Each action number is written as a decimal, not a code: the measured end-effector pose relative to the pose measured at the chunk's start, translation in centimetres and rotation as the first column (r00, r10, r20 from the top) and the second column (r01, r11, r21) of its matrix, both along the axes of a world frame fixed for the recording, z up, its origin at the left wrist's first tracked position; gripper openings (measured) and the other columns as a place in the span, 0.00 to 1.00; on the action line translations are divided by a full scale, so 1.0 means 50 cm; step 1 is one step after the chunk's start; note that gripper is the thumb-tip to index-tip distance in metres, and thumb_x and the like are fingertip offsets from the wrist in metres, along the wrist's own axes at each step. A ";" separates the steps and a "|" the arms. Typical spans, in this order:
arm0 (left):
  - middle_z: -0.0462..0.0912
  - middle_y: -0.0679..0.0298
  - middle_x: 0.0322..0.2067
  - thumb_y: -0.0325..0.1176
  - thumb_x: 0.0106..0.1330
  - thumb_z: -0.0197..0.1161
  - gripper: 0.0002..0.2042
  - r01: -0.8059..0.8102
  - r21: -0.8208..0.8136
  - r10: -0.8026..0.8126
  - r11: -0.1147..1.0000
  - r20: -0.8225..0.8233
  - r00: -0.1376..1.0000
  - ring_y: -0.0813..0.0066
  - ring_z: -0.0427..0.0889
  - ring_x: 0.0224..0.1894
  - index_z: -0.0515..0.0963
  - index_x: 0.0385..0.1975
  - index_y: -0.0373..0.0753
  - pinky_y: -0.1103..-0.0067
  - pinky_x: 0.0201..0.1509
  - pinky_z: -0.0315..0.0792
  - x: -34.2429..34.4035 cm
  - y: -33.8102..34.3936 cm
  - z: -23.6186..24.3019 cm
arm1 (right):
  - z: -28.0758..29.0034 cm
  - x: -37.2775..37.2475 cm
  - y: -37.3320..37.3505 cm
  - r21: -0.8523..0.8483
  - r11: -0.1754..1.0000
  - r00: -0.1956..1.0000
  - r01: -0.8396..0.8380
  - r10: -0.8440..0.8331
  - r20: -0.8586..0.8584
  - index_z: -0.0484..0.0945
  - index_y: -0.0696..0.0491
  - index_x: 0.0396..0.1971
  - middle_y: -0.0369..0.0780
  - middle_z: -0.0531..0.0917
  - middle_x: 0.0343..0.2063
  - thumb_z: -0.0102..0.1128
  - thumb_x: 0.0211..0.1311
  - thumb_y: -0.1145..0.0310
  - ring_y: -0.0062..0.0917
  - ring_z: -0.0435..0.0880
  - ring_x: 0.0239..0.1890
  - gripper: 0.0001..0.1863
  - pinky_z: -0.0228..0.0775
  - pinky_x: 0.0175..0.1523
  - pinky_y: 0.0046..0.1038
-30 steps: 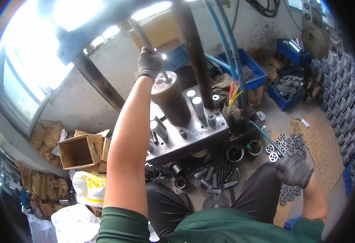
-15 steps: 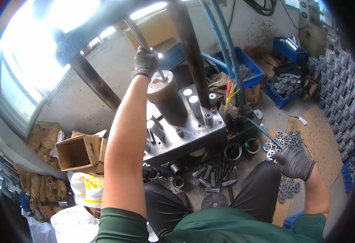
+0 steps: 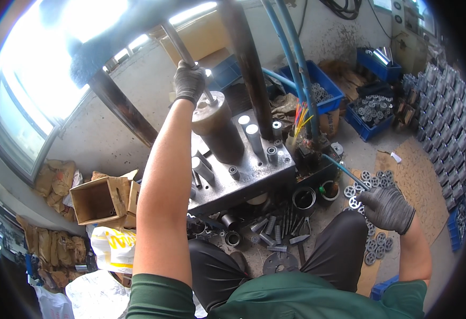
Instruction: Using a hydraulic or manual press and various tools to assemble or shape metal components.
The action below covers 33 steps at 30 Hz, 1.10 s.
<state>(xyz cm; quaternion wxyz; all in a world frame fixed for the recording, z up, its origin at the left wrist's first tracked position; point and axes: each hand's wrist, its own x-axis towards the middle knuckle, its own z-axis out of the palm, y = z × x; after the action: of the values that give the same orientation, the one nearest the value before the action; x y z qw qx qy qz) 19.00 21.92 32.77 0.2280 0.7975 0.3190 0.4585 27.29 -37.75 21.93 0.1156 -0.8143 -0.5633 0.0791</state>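
My left hand [image 3: 189, 82], in a grey glove, is closed round an upright metal rod [image 3: 175, 40]. The rod's lower end meets the top of a thick steel cylinder [image 3: 218, 130], which stands on a heavy metal block [image 3: 254, 178]. Short round metal pins and sleeves [image 3: 253, 139] stand on the block around the cylinder. Out to the right, my gloved right hand [image 3: 387, 210] is wrapped round the end of a thin blue lever [image 3: 344, 170]. Spoked metal wheels [image 3: 355, 203] lie on the floor beside that hand.
Dark posts [image 3: 251, 69] rise behind the block. Blue bins [image 3: 370, 119] of metal parts stand at the back right, near stacked metal tubes [image 3: 443, 117]. A hammer [image 3: 300, 240] and loose pins lie between my legs. A wooden box [image 3: 94, 202] sits at left.
My right hand and the lever's end have risen slightly. My left hand keeps its grip on the rod. The whole view has shifted a little.
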 end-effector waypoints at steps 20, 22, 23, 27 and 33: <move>0.90 0.46 0.37 0.39 0.69 0.63 0.14 -0.002 -0.004 0.002 1.000 0.049 0.999 0.46 0.91 0.44 0.79 0.47 0.38 0.60 0.52 0.83 -0.004 -0.021 -0.001 | 0.000 -0.002 -0.003 -0.136 0.990 0.999 -0.028 0.032 0.026 0.88 0.50 0.50 0.49 0.88 0.29 0.64 0.61 0.66 0.47 0.90 0.36 0.17 0.83 0.46 0.48; 0.90 0.45 0.37 0.39 0.69 0.63 0.13 0.008 -0.014 -0.007 1.000 0.063 0.998 0.46 0.91 0.44 0.79 0.47 0.38 0.60 0.52 0.83 -0.006 -0.026 -0.001 | 0.000 0.000 -0.004 -0.155 0.987 0.999 -0.028 0.031 0.017 0.88 0.50 0.51 0.49 0.88 0.29 0.64 0.61 0.67 0.47 0.90 0.36 0.18 0.82 0.46 0.47; 0.90 0.48 0.37 0.37 0.68 0.64 0.13 -0.017 0.008 0.016 1.000 0.041 0.999 0.52 0.91 0.42 0.79 0.47 0.37 0.63 0.49 0.84 -0.006 -0.026 0.000 | 0.001 0.001 -0.004 -0.129 0.992 1.000 -0.006 0.007 0.005 0.87 0.50 0.51 0.49 0.88 0.29 0.64 0.61 0.67 0.47 0.90 0.36 0.18 0.82 0.46 0.47; 0.88 0.54 0.35 0.31 0.67 0.66 0.13 -0.027 0.039 0.026 0.999 0.027 0.999 0.64 0.90 0.37 0.78 0.48 0.36 0.70 0.43 0.86 -0.001 -0.010 -0.003 | 0.001 -0.002 -0.004 0.089 0.996 1.000 -0.011 0.009 0.021 0.87 0.52 0.52 0.49 0.88 0.29 0.65 0.60 0.71 0.47 0.90 0.35 0.19 0.82 0.45 0.46; 0.89 0.56 0.35 0.31 0.67 0.66 0.12 0.007 0.032 -0.009 0.999 0.060 0.998 0.65 0.90 0.36 0.79 0.48 0.35 0.71 0.41 0.86 0.005 0.009 -0.012 | 0.006 -0.020 0.008 0.221 0.973 0.998 0.063 -0.060 -0.020 0.86 0.54 0.48 0.49 0.87 0.32 0.65 0.60 0.74 0.45 0.89 0.37 0.15 0.82 0.45 0.44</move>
<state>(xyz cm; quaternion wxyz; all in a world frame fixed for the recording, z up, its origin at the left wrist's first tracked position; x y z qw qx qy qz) 19.23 22.37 32.14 0.2265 0.7882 0.3014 0.4864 26.30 -37.35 22.24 0.2115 -0.8128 -0.5424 0.0176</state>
